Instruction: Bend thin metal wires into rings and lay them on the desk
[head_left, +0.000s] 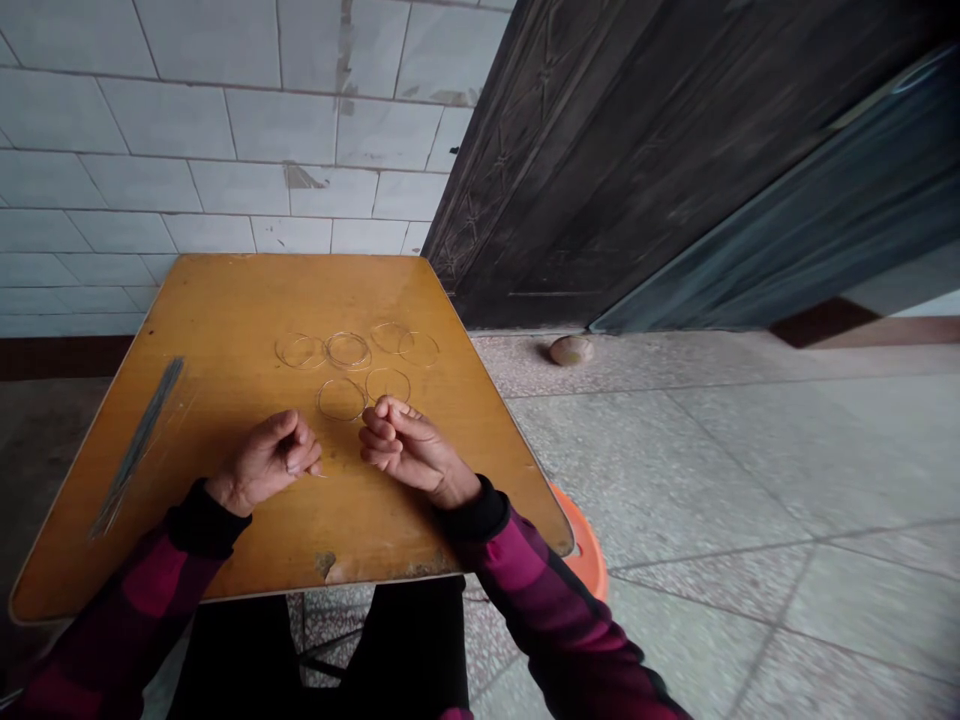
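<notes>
My left hand [271,457] is closed above the near half of the wooden table, fingers curled in. A short end of thin wire [319,475] sticks out below its fingertips. To its right, my right hand [409,446] is pinched, thumb against forefinger; whatever lies in the pinch is too fine to make out. Just beyond the right fingertips lie two thin wire rings [341,399], one of them partly behind the hand. Farther back are more wire rings [346,350], several of them overlapping. A bundle of straight grey wires [142,440] rests at the table's left.
The worn yellow-brown table [247,560] stands near a white tiled wall [285,130]. A dark carved door [600,150] rises on the right, with a rounded stone [571,350] on the floor before it. An orange stool [585,545] shows under the table's right corner.
</notes>
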